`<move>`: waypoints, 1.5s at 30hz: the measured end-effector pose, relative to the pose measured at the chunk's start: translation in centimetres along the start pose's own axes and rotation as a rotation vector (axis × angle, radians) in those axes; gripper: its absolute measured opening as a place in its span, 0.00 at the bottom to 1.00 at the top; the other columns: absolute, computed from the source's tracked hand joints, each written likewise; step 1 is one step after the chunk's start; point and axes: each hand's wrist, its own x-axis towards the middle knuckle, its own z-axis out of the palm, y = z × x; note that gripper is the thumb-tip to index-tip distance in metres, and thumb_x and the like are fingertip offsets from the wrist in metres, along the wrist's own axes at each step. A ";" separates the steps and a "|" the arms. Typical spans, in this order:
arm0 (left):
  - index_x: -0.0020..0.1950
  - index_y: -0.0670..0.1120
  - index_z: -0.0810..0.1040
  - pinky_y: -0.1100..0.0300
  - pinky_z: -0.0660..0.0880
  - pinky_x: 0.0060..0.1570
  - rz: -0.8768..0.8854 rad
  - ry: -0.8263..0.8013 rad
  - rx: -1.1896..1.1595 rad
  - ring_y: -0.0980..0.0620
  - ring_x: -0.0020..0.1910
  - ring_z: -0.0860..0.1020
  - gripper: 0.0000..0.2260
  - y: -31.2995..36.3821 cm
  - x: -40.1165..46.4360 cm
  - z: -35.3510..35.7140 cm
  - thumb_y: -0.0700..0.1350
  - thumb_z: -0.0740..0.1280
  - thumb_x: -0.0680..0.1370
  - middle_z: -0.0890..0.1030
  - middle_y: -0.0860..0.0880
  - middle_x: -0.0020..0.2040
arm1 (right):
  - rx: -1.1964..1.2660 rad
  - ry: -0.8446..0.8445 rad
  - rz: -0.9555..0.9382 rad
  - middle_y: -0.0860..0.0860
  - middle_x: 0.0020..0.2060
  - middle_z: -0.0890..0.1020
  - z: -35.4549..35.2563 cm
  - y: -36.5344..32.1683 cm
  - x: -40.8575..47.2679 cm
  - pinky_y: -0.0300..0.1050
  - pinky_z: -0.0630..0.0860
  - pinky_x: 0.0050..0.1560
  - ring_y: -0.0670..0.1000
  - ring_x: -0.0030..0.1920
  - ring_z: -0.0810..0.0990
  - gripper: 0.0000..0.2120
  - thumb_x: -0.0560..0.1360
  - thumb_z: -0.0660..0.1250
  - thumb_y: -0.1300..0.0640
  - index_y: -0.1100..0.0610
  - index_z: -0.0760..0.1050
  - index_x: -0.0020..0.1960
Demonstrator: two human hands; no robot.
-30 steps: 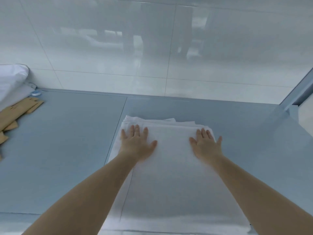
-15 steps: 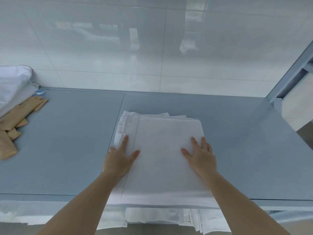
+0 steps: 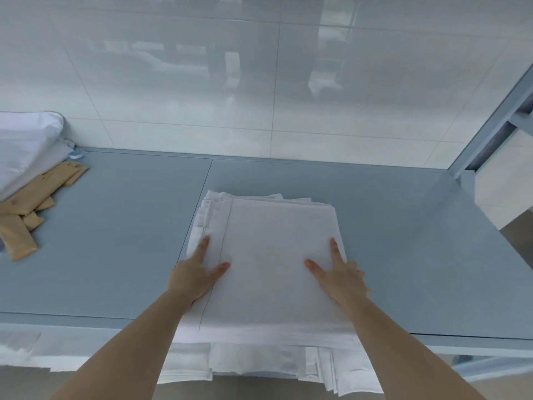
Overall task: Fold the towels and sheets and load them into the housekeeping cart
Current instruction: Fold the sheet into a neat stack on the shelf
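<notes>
A folded white sheet lies in several layers on the blue-grey table, its near end hanging over the front edge. My left hand rests on the sheet's left edge, forefinger and thumb spread on top and the other fingers hidden past the side. My right hand rests on the right edge the same way, forefinger and thumb flat on the cloth, remaining fingers down over the side.
A bundle of white linen sits at the far left by the wall. Several tan paper packets lie beside it. Glossy white wall tiles rise behind the table. A blue-grey frame post stands at the right.
Both hands have slid back toward me along the sheet and outward to its side edges. The view has pulled back, showing the sheet's end hanging over the table front.
</notes>
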 end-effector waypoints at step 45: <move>0.68 0.73 0.63 0.50 0.74 0.64 0.031 -0.296 -0.620 0.50 0.63 0.75 0.35 -9.4 -13.0 -1.5 0.56 0.77 0.67 0.73 0.56 0.68 | 0.571 -0.072 -0.108 0.40 0.59 0.72 5.3 8.9 -15.8 0.43 0.71 0.55 0.49 0.54 0.74 0.37 0.71 0.70 0.39 0.23 0.49 0.68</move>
